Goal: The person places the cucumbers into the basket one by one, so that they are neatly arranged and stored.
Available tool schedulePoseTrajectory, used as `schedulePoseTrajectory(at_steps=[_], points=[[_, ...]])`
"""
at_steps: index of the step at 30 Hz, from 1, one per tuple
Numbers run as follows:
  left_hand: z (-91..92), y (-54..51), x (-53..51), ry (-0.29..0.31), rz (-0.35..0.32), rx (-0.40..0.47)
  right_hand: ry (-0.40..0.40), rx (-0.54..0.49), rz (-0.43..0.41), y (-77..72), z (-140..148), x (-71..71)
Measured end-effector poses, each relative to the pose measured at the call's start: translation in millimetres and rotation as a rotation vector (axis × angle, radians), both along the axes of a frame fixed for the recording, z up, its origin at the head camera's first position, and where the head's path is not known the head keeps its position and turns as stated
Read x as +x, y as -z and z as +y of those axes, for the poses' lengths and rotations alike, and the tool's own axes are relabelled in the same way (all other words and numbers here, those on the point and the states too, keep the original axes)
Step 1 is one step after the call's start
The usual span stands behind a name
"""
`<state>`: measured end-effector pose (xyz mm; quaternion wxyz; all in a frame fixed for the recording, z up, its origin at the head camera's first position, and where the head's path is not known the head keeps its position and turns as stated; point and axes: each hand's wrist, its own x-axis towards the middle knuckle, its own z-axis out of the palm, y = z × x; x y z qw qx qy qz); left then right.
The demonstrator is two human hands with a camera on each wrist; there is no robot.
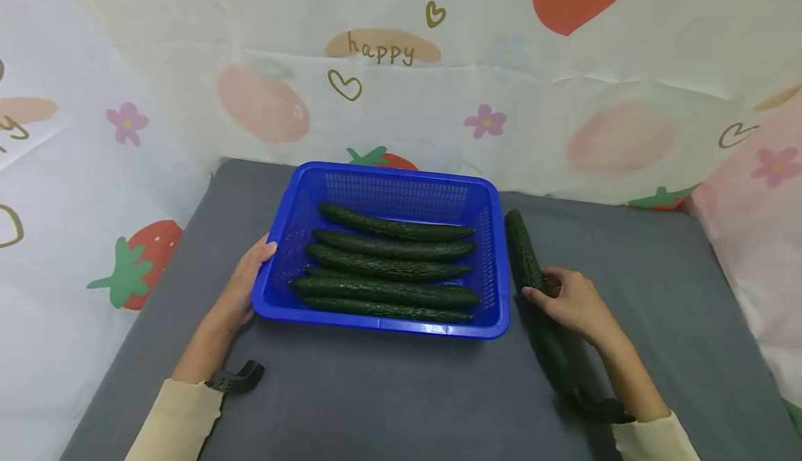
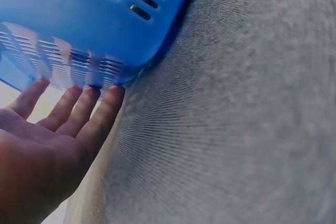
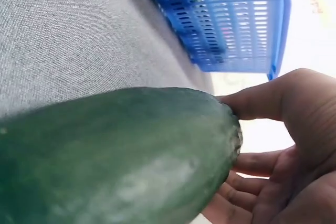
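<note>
A blue plastic basket (image 1: 379, 323) with slotted walls stands on the grey surface. Several dark green cucumbers (image 1: 388, 290) lie side by side in it, their lengths running left to right. My left hand (image 1: 241, 280) is at the basket's left side; in the left wrist view its fingers (image 2: 102, 119) reach out fairly straight against the slotted wall. Outside the basket's right side, my right hand (image 1: 573, 301) grips another long cucumber (image 1: 545, 336) around its middle, thumb on one side and fingers on the other. Its near end comes close to the right wrist camera.
Grey cloth (image 1: 376, 398) covers the table. Behind it hangs a white sheet (image 1: 401, 113) printed with strawberries, hearts and flowers, which also covers the left side. A pink printed cloth (image 1: 752, 224) hangs at the right. Black straps (image 1: 238, 377) are on both wrists.
</note>
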<state>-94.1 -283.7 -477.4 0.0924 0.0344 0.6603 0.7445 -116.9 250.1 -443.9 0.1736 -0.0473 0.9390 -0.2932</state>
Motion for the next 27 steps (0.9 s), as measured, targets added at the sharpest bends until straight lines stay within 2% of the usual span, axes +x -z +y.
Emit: schedulePoseTrajectory(at_steps=[5,10,15,22,27], points=[[-1.8,-1.1,0.9,0.014,-0.024,0.001,0.038,-0.07,0.003,-2.4,2.1,3.5],[-1.5,-2.9,2.6,0.019,-0.05,0.002,0.063,-0.105,0.047,-13.0,6.2,5.0],[-2.7,-4.7,4.2,0.015,-0.055,0.006,0.071,-0.103,0.085,-26.3,7.7,5.3],[-6.2,-7.4,3.0,0.01,-0.034,0.053,0.058,-0.095,0.141,-42.7,4.2,5.0],[-7.3,-4.2,2.5,0.06,-0.046,0.091,0.026,-0.062,0.164,-55.2,3.1,5.5]])
